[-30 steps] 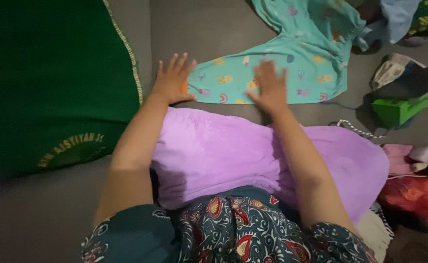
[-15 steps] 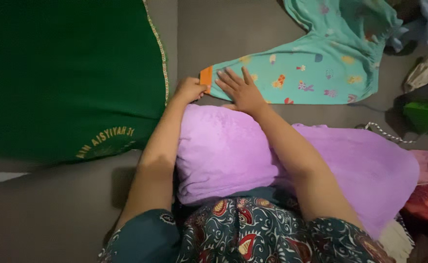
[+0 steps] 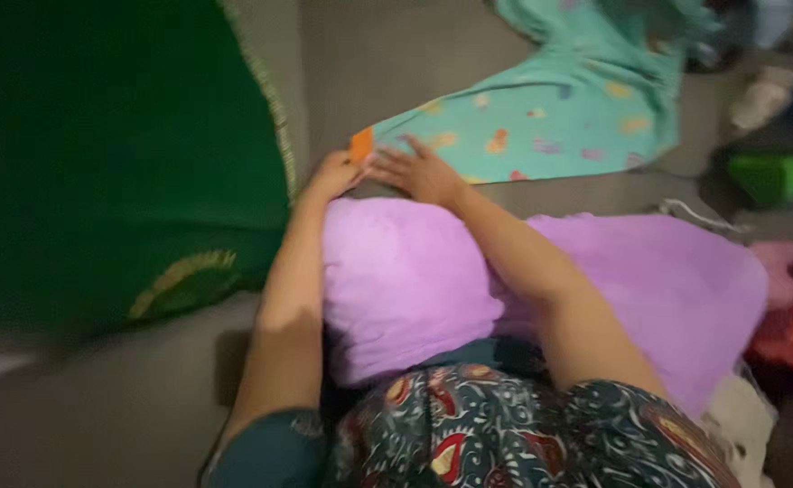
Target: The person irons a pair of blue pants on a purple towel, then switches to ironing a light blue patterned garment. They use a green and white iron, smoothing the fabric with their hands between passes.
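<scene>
While the left hand pinches the orange-edged corner of the teal patterned garment on the grey floor, the right hand lies flat, fingers spread; smoothing outward would keep it creaseless.

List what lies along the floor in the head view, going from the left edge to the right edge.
Green cloth with gold trim → left hand → right hand → teal patterned garment → green block-shaped thing.
</scene>
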